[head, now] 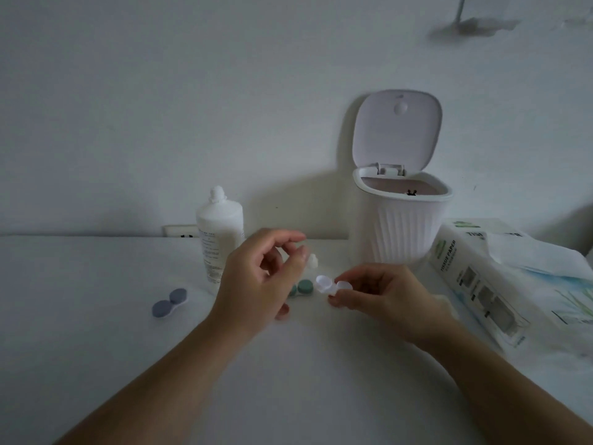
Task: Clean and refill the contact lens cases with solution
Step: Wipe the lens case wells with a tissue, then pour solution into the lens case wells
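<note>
While my right hand [378,293] pinched the clear case [330,285] near the bin [401,226], my left hand [263,274] hung loosely curled; I judged refilling came next.

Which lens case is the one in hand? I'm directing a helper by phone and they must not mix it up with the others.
Find the white ribbed bin with its lid up at the back of the table. Just in front of it, the right hand pinches the clear lens case. Unlike the green case beside it and the grey-blue case farther left, it is see-through, uncapped and off the table.
</note>
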Tool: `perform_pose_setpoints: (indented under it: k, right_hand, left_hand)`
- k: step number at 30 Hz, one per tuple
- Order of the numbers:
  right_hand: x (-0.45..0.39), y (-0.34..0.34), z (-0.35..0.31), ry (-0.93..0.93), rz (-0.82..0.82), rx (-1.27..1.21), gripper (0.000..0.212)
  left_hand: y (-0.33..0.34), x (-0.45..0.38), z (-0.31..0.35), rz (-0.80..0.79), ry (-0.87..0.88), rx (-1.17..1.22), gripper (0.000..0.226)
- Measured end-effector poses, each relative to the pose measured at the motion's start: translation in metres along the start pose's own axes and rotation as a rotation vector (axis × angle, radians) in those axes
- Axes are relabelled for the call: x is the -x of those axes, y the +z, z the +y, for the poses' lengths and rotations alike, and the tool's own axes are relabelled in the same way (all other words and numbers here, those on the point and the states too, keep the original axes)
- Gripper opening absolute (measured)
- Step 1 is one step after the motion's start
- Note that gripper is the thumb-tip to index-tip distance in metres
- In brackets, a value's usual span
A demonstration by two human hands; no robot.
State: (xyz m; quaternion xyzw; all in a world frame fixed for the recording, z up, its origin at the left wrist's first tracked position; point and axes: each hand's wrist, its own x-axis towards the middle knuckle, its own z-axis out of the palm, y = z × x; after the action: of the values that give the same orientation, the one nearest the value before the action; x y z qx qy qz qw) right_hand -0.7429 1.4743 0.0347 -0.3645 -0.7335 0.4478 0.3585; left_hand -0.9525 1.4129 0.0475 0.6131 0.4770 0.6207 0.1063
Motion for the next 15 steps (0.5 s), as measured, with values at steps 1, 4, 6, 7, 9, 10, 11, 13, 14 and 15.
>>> perform_pose_setpoints:
  k: [1, 4, 6, 7, 9, 10, 11, 13, 14, 15]
  right_hand:
    - [0.0, 0.0, 0.001, 0.008, -0.002, 0.025, 0.011]
    - [0.0, -0.001, 0.001, 0.004, -0.028, 0.09, 0.01]
    - [0.0, -0.002, 0.0, 0.0, -0.047, 0.118, 0.009]
    - [0.0, -0.002, 0.0, 0.001, -0.051, 0.121, 0.009]
    - [-0.001, -0.002, 0.002, 0.011, -0.045, 0.108, 0.009]
    - [-0.001, -0.001, 0.002, 0.018, -0.041, 0.101, 0.008]
    - [-0.001, -0.001, 0.003, 0.021, -0.04, 0.1, 0.008]
    - [-0.001, 0.0, 0.003, 0.018, -0.041, 0.107, 0.008]
    - [-0.001, 0.0, 0.003, 0.016, -0.039, 0.114, 0.008]
    - [-0.001, 0.0, 0.004, 0.016, -0.035, 0.122, 0.009]
  left_hand:
    - [-0.003, -0.002, 0.003, 0.035, 0.056, -0.037, 0.012]
    - [-0.02, -0.011, 0.01, 0.156, 0.23, -0.165, 0.011]
    - [-0.038, -0.018, 0.006, 0.265, 0.293, -0.273, 0.018]
    - [-0.047, -0.021, 0.001, 0.316, 0.28, -0.308, 0.022]
    - [-0.065, -0.025, -0.009, 0.366, 0.183, -0.332, 0.036]
    - [-0.072, -0.026, -0.014, 0.357, 0.101, -0.32, 0.045]
    - [-0.078, -0.027, -0.019, 0.328, -0.001, -0.298, 0.056]
    - [-0.085, -0.025, -0.03, 0.238, -0.194, -0.255, 0.077]
    - [-0.087, -0.023, -0.036, 0.189, -0.256, -0.244, 0.084]
    - [-0.088, -0.02, -0.043, 0.143, -0.3, -0.24, 0.087]
